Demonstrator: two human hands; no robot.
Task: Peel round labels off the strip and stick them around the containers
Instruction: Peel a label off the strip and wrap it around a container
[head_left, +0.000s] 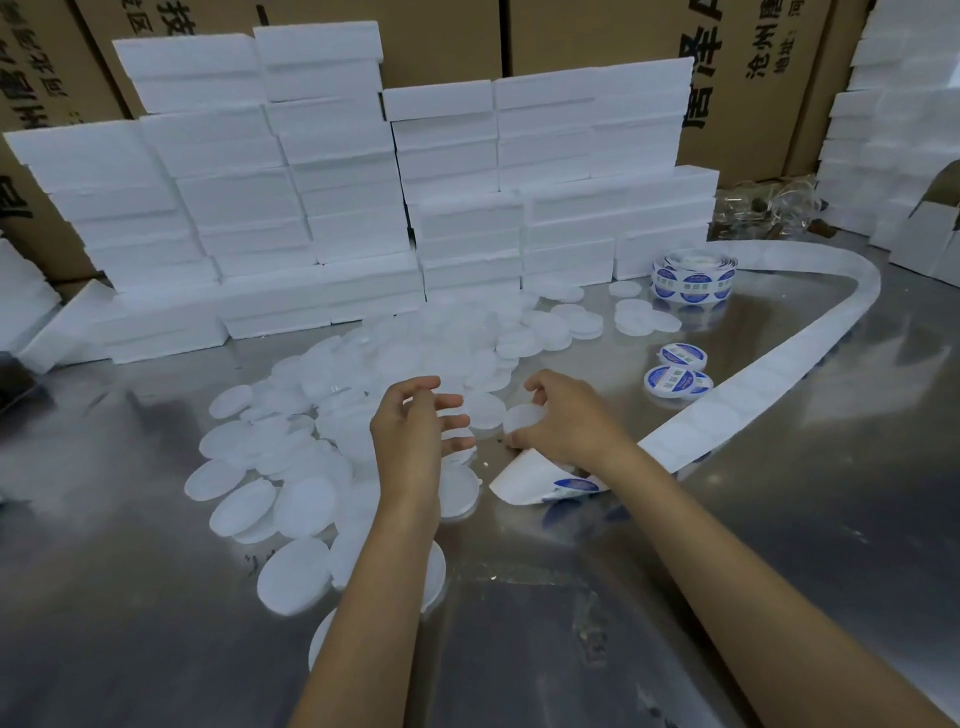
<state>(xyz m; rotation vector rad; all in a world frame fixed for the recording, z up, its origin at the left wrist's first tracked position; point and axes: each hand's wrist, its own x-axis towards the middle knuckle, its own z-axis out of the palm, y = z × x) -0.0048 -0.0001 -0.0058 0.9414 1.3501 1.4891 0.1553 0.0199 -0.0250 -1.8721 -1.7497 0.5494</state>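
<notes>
The person's right hand grips a round white container just above the steel table, fingers curled over its edge, with the curled end of the label strip under the wrist. That strip loops far right and back to a roll. The left hand hovers beside it, fingers loosely spread, holding nothing. A heap of unlabeled containers lies left; two labeled ones sit right. Foam boxes are stacked behind.

Table glossy metal; containers translucent matt plastic; strip paper.
</notes>
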